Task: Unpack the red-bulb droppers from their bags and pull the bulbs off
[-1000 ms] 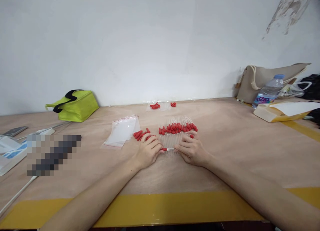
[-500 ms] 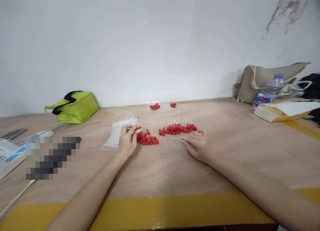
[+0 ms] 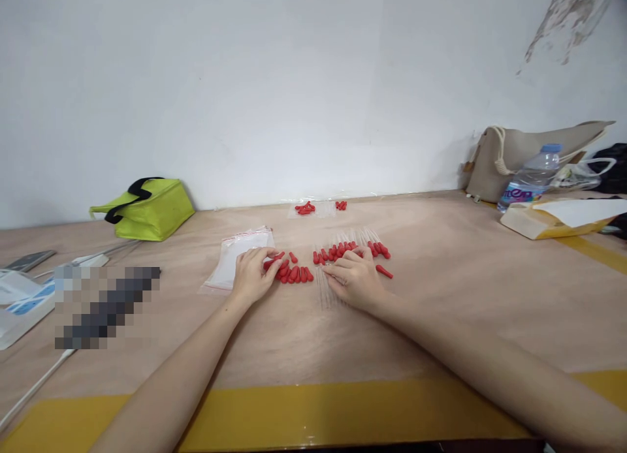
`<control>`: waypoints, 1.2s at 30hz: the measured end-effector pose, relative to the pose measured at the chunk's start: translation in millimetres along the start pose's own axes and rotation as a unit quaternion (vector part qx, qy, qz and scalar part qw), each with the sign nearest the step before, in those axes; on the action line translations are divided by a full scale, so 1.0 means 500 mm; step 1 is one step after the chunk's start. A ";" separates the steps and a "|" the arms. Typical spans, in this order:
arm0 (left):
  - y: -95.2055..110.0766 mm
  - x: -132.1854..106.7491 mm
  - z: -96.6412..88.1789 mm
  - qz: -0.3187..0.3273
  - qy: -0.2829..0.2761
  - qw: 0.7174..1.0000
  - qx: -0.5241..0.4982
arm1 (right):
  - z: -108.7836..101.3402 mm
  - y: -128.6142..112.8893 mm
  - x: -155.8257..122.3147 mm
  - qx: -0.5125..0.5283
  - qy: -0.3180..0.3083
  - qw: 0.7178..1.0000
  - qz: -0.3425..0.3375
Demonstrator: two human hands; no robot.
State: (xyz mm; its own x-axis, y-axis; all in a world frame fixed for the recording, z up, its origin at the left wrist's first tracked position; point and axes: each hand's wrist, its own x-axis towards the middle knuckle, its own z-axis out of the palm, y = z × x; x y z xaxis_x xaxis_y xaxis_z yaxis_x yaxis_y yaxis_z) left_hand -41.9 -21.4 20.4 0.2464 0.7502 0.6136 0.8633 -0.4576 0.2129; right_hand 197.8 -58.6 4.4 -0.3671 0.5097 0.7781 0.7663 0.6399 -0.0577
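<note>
Several loose red bulbs [image 3: 296, 275] are being bordered on the left by the left hand [image 3: 253, 275], whose curled thumb and fingers are being held at the edge of the small pile; whether a bulb is being gripped cannot be told. Just right of the pile, thin clear tubes [image 3: 324, 288] are being partly covered by the right hand [image 3: 356, 278]. Its thumb and forefinger are being held close together over them, and whether a tube is being pinched cannot be told.

Immediately beyond the right hand, a row of capped tubes [image 3: 334, 252] is being partly hidden by the knuckles, red ends being pointed toward the person and clear stems toward the wall. One separate red bulb [image 3: 385, 271] is being seen slanted just right of that hand.

Each bulb is being shown as bright red, rounded at one end and narrowed at the other. The tubes are being laid side by side, slender and see-through, the brown surface [image 3: 274, 348] being glimpsed through them. Flat plastic bags [image 3: 230, 257] with red edges are being partly overlapped by the left hand.
</note>
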 end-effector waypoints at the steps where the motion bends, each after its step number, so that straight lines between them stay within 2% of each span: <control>1: -0.003 0.000 -0.001 0.001 -0.008 1.000 0.000 | 0.003 -0.003 0.000 -0.008 -0.006 1.000 -0.005; 6: -0.010 -0.003 -0.003 0.027 -0.039 0.999 0.027 | 0.007 -0.013 -0.006 -0.016 -0.047 0.999 -0.009; 12: -0.008 -0.006 -0.008 0.027 -0.033 0.999 0.026 | -0.004 -0.026 -0.001 0.020 -0.116 0.993 0.008; 15: -0.014 -0.008 -0.004 0.016 -0.019 0.999 0.019 | -0.010 -0.033 0.001 0.032 -0.132 0.991 0.008; 19: -0.027 -0.011 0.006 0.017 0.030 0.999 0.014 | -0.013 -0.037 0.003 0.059 -0.121 0.991 0.022; 22: -0.031 -0.008 0.007 0.012 0.081 0.997 0.012 | -0.018 -0.027 0.009 0.066 -0.078 0.993 0.056; 24: -0.026 -0.002 0.001 0.005 0.096 0.995 0.006 | -0.027 -0.010 0.014 0.059 -0.044 0.993 0.089; 26: -0.015 0.010 -0.007 0.002 0.072 0.997 0.003 | -0.039 0.016 0.015 0.049 -0.015 0.991 0.124; 30: 0.025 0.046 -0.007 0.014 -0.063 0.998 0.026 | -0.063 0.068 -0.004 0.033 0.052 0.988 0.144; 36: 0.081 0.105 0.049 -0.027 -0.222 0.972 0.065 | -0.072 0.099 -0.058 0.012 0.095 0.982 0.164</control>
State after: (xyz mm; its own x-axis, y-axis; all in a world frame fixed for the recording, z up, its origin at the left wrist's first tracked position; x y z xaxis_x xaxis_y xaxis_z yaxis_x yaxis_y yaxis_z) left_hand 16.8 11.1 43.0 0.3399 0.9171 0.2083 0.9217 -0.3688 0.1200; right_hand 265.6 -62.4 1.6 0.0042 0.5760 0.8174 0.8132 0.4737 -0.3380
